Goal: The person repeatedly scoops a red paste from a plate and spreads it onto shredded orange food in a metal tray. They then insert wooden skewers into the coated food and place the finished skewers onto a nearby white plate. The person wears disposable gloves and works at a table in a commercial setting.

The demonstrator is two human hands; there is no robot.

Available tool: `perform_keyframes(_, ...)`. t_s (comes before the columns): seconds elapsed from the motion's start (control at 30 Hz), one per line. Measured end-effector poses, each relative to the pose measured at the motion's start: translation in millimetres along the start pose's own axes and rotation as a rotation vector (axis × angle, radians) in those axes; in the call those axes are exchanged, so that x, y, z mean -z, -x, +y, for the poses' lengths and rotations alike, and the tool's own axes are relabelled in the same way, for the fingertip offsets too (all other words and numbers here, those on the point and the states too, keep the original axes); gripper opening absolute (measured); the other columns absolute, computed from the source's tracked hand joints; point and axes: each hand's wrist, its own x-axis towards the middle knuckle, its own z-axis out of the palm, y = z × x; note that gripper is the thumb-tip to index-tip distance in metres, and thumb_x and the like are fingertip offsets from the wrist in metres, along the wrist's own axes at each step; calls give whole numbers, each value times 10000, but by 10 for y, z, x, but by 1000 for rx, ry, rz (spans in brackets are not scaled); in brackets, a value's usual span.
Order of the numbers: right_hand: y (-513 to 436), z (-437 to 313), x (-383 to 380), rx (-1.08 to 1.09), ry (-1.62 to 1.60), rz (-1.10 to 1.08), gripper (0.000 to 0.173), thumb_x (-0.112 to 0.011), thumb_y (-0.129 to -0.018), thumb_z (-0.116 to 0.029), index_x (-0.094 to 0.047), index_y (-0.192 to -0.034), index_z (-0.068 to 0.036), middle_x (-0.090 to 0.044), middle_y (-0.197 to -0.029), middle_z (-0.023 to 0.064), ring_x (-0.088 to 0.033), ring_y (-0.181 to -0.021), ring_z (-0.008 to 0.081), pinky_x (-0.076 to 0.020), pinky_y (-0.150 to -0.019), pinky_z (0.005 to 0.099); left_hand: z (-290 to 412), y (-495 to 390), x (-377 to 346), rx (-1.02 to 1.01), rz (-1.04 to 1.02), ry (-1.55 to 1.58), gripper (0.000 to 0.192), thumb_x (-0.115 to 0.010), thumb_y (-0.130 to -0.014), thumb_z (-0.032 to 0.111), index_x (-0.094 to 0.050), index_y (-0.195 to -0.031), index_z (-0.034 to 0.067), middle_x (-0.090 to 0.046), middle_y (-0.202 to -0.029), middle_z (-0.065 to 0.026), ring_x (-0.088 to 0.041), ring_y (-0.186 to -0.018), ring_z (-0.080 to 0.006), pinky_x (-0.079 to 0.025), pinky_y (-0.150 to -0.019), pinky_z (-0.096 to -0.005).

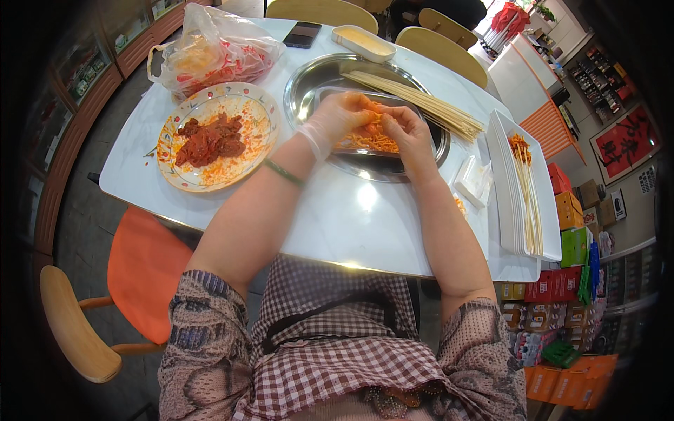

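Note:
My left hand (345, 120), in a clear plastic glove, and my right hand (409, 131), which looks bare, meet above a metal tray (392, 153). Between their fingertips is a small piece of orange, sauce-coated food (375, 122), mostly hidden by the fingers. More orange shreds of food (371, 142) lie in the tray below. That tray sits in a round stainless steel basin (296, 87). A bundle of bamboo skewers (421, 102) rests across the basin's far right side. Left of my hands, a patterned plate (174, 118) holds a heap of red sauced food (213, 139).
Stacked white rectangular trays (500, 173) stand at the right, the top one holding loaded skewers (526, 194). Near them lies a white tissue pack (473, 181). A plastic bag (216, 55), a phone (302, 34) and an oblong dish (363, 43) occupy the far side. An orange chair (145, 273) stands at left.

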Motion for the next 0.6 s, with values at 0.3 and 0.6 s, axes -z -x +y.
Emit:
perform_keyframes(0.3, -18, 51, 5, -15, 19, 20, 189, -700, -935, -125, -667, -1075, -2, -707, -900, 42, -667, -797, 77, -525, -678, 198, -25, -6, -41, -45, -9, -60, 97, -659, -911, -7, -659, -1000, -45, -669, -868, -96, -652, -720, -145, -571, -664, -257)
perform_keyframes(0.6, -42, 149, -17, 79, 33, 83, 147, -736, -894, -99, -700, -999, -3, -700, -846, 18, -623, -747, 47, -491, -659, 187, -70, -33, -48, -69, -6, -144, 113, -653, -927, -1, -653, -1033, -41, -672, -879, -96, -656, -739, -141, -570, -675, -256)
